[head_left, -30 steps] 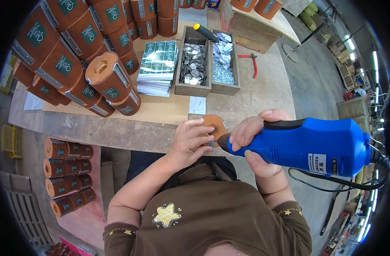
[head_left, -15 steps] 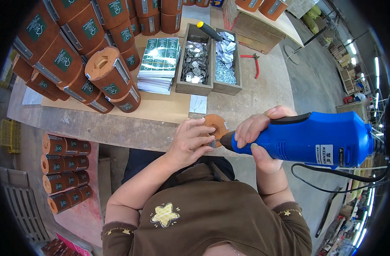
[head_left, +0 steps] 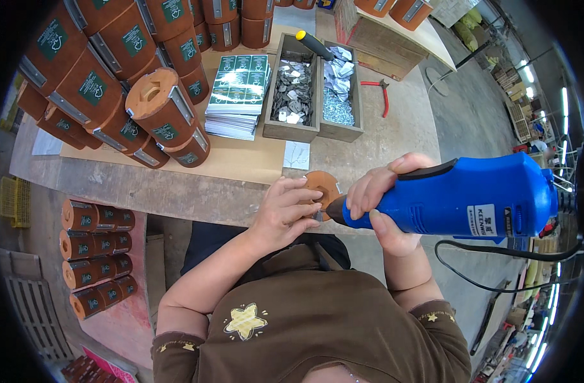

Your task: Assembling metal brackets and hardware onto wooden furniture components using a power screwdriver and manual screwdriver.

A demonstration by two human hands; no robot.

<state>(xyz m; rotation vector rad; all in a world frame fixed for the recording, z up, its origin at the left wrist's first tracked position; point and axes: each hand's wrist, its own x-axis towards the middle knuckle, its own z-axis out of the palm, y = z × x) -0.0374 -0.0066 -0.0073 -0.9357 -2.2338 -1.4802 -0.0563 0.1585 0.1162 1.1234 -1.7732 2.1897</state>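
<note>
"What's this place?"

"A big room with a grey floor point(head_left: 474, 121). A worn table point(head_left: 400, 137) goes across, and brown tubes point(head_left: 155, 102) are piled on its left side."

"And the hands?"

"A blue power tool point(head_left: 458, 198) (a black cord point(head_left: 509, 256) loops beside it) has the right hand point(head_left: 373, 191) wrapped around it. The left hand point(head_left: 284, 205) holds a brown round piece point(head_left: 330, 182), its fingers bent over the left side."

"Where's that piece?"

"At the table's near edge. The tool's dark tip point(head_left: 336, 209) points at it; I can't tell if they touch."

"Anything new?"

"The tool's back end is a bit higher than before. The left hand looks the same."
</note>
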